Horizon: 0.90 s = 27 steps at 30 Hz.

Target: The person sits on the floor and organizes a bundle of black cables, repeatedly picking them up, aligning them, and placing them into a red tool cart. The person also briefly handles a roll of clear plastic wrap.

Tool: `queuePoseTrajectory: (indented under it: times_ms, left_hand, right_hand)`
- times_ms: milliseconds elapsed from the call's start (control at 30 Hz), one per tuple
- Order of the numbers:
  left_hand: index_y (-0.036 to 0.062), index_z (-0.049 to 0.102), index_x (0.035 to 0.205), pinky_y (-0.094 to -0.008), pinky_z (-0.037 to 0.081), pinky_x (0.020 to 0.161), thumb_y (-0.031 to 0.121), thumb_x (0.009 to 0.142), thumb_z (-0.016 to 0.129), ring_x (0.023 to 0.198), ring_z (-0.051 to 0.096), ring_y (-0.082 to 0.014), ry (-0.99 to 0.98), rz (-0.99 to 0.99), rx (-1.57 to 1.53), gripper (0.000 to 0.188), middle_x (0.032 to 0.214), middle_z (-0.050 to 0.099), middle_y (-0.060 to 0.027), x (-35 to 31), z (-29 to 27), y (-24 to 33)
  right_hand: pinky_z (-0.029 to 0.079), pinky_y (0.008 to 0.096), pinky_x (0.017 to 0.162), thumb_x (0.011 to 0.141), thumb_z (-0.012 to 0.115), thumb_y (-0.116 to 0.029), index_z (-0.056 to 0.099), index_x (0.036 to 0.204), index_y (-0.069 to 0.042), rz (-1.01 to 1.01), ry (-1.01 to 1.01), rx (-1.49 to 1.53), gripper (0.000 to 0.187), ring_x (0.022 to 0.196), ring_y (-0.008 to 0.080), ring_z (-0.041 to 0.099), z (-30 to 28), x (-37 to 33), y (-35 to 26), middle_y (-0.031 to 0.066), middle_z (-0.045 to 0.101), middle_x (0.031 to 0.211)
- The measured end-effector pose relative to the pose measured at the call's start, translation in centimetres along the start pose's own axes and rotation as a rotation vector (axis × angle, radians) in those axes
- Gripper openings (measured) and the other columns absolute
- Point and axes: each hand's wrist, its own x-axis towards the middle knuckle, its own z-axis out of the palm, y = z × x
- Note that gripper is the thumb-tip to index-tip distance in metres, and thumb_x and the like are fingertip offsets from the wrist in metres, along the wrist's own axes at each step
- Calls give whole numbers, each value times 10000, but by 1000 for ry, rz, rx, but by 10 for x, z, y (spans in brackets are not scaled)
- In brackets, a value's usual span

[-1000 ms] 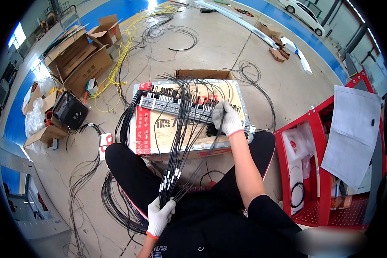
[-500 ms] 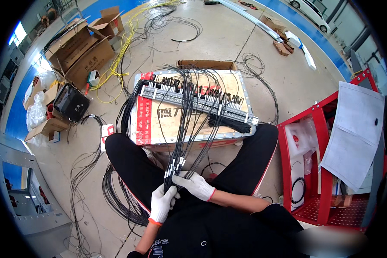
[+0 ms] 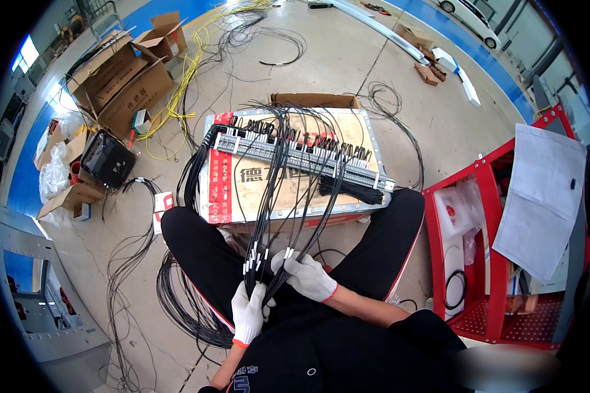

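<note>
In a white knit glove, my left hand (image 3: 248, 313) is closed round a bundle of black wires (image 3: 261, 219) with white marker sleeves (image 3: 254, 259) near its top. To its right my right hand (image 3: 308, 275), also gloved, grips a smaller bunch of black wires (image 3: 316, 234) with white sleeves at the fingers; fingertip detail is partly hidden. The wires run up to a long terminal block strip (image 3: 301, 159) lying slantwise across a wooden box (image 3: 249, 196) in front of me. Looped black wires line the strip's far side.
A red shelf rack (image 3: 491, 249) with paper sheets (image 3: 537, 196) stands at right. Coiled black cable (image 3: 183, 304) lies by my left leg. Cardboard boxes (image 3: 121, 85), a black case (image 3: 108, 157) and yellow cable (image 3: 183, 98) are at left. A grey metal cabinet frame (image 3: 52, 295) borders the lower left.
My right hand has moved right and slightly up, away from my left hand, drawing some wires with it. The single bundle now parts into two bunches.
</note>
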Motion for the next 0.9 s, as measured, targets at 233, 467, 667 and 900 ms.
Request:
queuePoseTrajectory:
  times_ms: [233,467,667,900]
  left_hand:
    - [47,534,957,-223,359,389,186,1008,529,442,453,-65,-29,-25,-7,148,654,605,-48,2,-2,1]
    - [42,528,891,-216,352,405,132,921,639,454,452,-50,-41,42,65,146,657,603,-25,-6,5,2]
    - [43,524,867,-215,351,405,139,934,630,454,455,-51,-13,17,22,158,646,606,-27,-3,7,2]
    - [44,526,863,-216,349,406,151,936,626,453,453,-51,0,22,79,164,636,604,-26,-5,7,3]
  right_hand:
    - [478,308,879,1013,577,-222,659,1105,11,105,72,-41,263,955,161,617,18,-2,-20,74,669,1035]
    - [495,274,768,1004,531,-156,689,1058,35,18,298,-829,253,844,121,632,16,-6,-29,64,696,940]
    - [511,291,677,1014,502,-146,661,989,6,-232,353,-512,221,783,134,637,9,2,-14,47,673,883]
    - [533,337,680,1030,565,-315,629,973,-103,-147,544,227,229,722,159,622,-36,80,-94,10,656,854]
